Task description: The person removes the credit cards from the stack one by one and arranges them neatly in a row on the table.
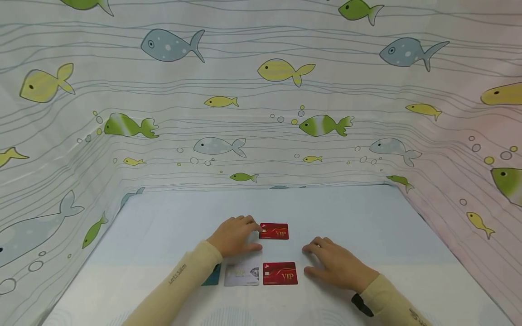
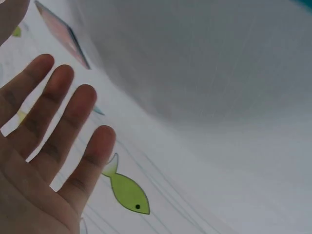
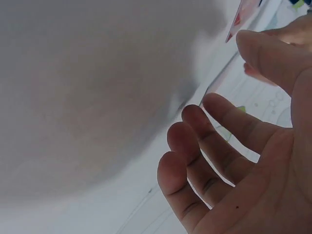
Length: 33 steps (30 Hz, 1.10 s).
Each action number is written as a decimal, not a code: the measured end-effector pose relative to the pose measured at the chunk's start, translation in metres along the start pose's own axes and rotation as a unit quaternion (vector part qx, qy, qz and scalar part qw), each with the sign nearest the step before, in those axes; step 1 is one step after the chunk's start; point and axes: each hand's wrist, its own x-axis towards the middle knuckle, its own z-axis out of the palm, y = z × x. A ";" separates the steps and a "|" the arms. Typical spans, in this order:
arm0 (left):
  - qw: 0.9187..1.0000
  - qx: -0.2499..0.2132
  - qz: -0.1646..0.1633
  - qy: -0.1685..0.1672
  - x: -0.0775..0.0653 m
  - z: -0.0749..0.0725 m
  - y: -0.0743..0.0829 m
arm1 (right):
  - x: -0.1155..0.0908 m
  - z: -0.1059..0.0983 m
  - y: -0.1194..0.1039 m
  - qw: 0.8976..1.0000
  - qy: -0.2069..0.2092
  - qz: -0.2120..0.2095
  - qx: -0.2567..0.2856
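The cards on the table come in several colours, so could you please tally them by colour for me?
Red cards: 2
Silvery-white card: 1
Teal card, partly hidden: 1
Total cards in view: 4

Beyond the far red card, free counter runs back to the fish cloth, which stands as a wall there and well out to the card's left and right. The left hand crowds the card's left edge and blocks a pass from that side. Right of the card, a free lane separates it from the right hand. Toward the person from it, a gap leads to the near red card; nearer and left of it, the white card lies flat, and the left sleeve bars the way over the teal card.
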 end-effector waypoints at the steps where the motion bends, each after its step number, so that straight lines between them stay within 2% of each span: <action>1: 1.000 -0.001 0.000 -0.001 0.003 0.001 -0.002 | 0.001 0.000 0.001 1.000 0.003 0.001 0.000; 7: 1.000 -0.010 -0.010 -0.015 0.024 0.007 -0.010 | 0.010 0.001 0.006 1.000 0.021 0.013 -0.007; 12: 0.999 -0.017 -0.022 -0.038 0.033 0.009 -0.012 | 0.022 0.001 0.009 0.999 0.034 0.006 -0.011; 21: 0.997 -0.024 -0.040 -0.062 0.041 0.008 -0.011 | 0.049 0.004 0.008 0.999 0.032 0.025 0.001; 28: 0.994 -0.038 -0.056 -0.083 0.044 0.007 -0.009 | 0.071 0.009 0.002 0.999 0.021 0.043 -0.011; 33: 0.993 -0.044 -0.061 -0.086 0.044 0.006 -0.009 | 0.083 0.014 0.000 0.999 0.014 0.047 -0.014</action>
